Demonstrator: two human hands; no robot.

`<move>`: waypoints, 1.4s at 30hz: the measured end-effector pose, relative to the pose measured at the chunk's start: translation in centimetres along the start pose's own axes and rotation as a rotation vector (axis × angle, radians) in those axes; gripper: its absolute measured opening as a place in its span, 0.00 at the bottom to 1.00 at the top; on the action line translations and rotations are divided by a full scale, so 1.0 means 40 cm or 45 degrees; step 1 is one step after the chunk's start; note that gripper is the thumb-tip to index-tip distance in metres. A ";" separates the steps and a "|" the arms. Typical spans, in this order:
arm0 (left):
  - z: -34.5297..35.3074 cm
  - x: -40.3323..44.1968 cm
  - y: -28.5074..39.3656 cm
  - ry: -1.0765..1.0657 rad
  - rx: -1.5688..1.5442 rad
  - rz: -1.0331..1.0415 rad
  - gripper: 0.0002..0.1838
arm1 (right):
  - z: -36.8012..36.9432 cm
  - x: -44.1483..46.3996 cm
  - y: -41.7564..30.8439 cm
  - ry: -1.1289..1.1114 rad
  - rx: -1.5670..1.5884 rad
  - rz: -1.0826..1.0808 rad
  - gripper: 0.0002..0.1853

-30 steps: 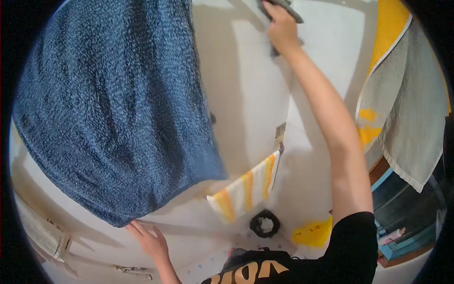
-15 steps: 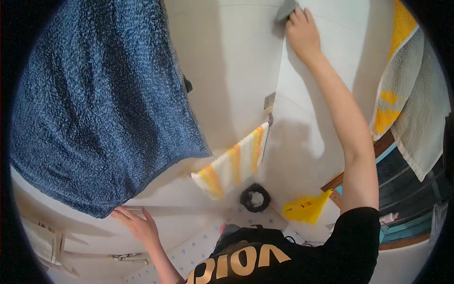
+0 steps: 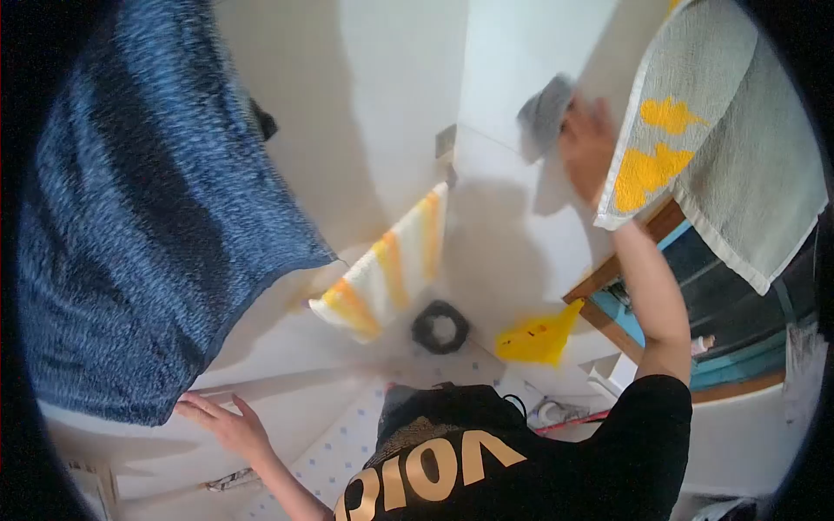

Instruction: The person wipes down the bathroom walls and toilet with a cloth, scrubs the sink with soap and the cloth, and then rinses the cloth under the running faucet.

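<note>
Against the white wall tiles, a grey cloth (image 3: 544, 120) sits under the fingers of my right hand (image 3: 585, 149). That hand is smeared by motion, and the hanging beige towel with yellow patches (image 3: 669, 122) overlaps the wrist. My left hand (image 3: 228, 427) is lower left with its fingers stretched out and thumb apart. Its fingertips are at the bottom corner of a large blue towel (image 3: 165, 243); whether they press on it cannot be made out.
A striped yellow and white towel (image 3: 391, 265) hangs in the wall corner. Below are a black-rimmed bin (image 3: 440, 327) and a yellow cloth or bag (image 3: 540, 337). A wood-framed window (image 3: 738, 391) lies at the right, blue-dotted floor tiles (image 3: 339, 451) beneath.
My right hand has brought the grey cloth down and to the right along the wall, close to the beige towel. The view has shifted; my left hand stays by the blue towel's corner.
</note>
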State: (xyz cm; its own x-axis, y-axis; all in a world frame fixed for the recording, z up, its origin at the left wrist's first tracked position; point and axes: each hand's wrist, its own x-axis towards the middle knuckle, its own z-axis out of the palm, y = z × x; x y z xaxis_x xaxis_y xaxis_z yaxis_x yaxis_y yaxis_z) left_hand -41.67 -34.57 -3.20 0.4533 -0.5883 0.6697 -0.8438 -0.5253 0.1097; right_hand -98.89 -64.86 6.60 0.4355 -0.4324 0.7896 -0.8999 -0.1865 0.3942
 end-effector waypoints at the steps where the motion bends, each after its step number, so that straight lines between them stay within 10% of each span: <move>1: 0.003 0.001 0.002 0.028 0.038 -0.009 0.44 | -0.031 -0.003 0.047 0.043 -0.028 0.106 0.15; 10: 0.039 0.001 0.005 0.195 0.198 0.017 0.44 | -0.190 -0.068 -0.102 -0.008 0.787 1.189 0.20; 13: 0.044 -0.004 -0.004 0.218 0.380 0.012 0.45 | -0.103 -0.269 -0.194 -0.640 -0.044 -0.079 0.16; 18: 0.045 -0.006 -0.024 0.194 0.465 -0.001 0.45 | -0.094 -0.447 -0.202 -0.764 0.171 -0.338 0.13; 28: 0.021 -0.009 -0.012 0.086 0.512 0.056 0.45 | -0.301 -0.273 -0.004 0.152 -0.130 0.141 0.15; 42: 0.004 -0.007 -0.001 0.139 0.321 0.087 0.44 | -0.076 -0.397 -0.180 -0.289 0.380 0.206 0.09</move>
State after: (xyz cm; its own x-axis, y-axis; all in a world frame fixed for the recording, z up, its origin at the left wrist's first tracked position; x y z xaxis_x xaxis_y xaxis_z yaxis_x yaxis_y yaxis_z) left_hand -41.72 -34.48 -3.50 0.3528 -0.5650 0.7459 -0.7669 -0.6313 -0.1154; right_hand -99.23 -53.97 -7.34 0.3018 -0.6546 0.6931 -0.9381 -0.3335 0.0934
